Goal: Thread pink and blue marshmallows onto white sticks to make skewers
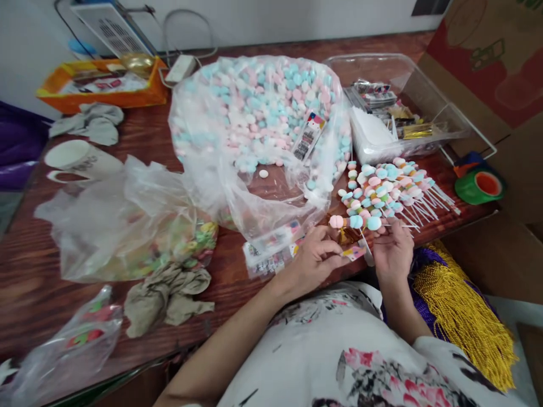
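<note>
At the table's front edge my right hand (393, 249) is closed on the end of a candy skewer (355, 222) of pink, blue and orange pieces. The skewer points left, lying level over the other skewers' near side. My left hand (316, 255) pinches a small printed wrapper (353, 252) with a clear part, just below the skewer. Beside my left hand lie more printed wrappers (267, 254). A pile of finished-looking candy skewers (390, 189) with white sticks lies just beyond my right hand.
A large clear bag of pastel candies (254, 107) fills the middle. Around it are a plastic tub (382, 150), green tape (477, 186), a bag of gummies (139, 237), a white mug (85, 161), cloth gloves (165, 297) and an orange box (106, 100).
</note>
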Tool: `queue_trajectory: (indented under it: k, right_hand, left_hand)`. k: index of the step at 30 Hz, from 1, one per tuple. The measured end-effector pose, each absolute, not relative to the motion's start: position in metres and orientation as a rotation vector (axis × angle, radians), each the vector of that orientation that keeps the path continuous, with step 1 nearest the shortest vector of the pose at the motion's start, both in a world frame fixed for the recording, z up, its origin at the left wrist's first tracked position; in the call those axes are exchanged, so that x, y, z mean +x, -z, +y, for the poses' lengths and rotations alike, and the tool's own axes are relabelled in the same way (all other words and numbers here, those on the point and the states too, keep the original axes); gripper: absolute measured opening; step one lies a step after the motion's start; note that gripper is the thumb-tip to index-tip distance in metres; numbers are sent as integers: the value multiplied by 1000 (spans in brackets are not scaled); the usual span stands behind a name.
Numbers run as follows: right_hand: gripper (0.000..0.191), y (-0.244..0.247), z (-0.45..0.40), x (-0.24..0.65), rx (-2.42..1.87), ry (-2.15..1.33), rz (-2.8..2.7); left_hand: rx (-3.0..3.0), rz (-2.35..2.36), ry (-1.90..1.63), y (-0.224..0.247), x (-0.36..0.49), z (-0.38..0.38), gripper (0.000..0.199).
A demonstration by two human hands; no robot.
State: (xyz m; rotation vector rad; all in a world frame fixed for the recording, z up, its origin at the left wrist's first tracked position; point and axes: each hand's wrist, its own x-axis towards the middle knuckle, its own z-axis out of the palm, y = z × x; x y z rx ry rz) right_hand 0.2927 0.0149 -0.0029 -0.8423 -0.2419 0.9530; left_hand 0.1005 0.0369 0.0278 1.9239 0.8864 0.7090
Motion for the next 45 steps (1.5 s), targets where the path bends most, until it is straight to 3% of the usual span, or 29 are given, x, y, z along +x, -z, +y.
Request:
queue_trajectory:
  k: [7,13,18,25,31,37,45]
  right_hand:
    - [18,5,16,275,-762,-1117,-251]
    - [16,1,23,309,-704,-901,-232]
    - [15,-4,16,322,-741,-839,-244]
    - [18,0,6,331,-757,-843,-230]
    - [17,0,8,316,-740,-920,-255]
    - [18,-6,4,306,-856,-782,-364]
    - [16,4,9,306,-810,-889,-279]
  left_hand:
    - [1435,831,-805,-25,117,37,21]
    - [1936,1036,-572,-15,118,36,21]
    - [2222,1011,-687,-40,114,35,16]
    - [2162,1113,-1009,-60,82,25,7]
    - [2223,805,-507,-30,90,34,14]
    - [2325,932,-596,-18,82,41,13]
    - [1539,625,-850,-29,59,40,11]
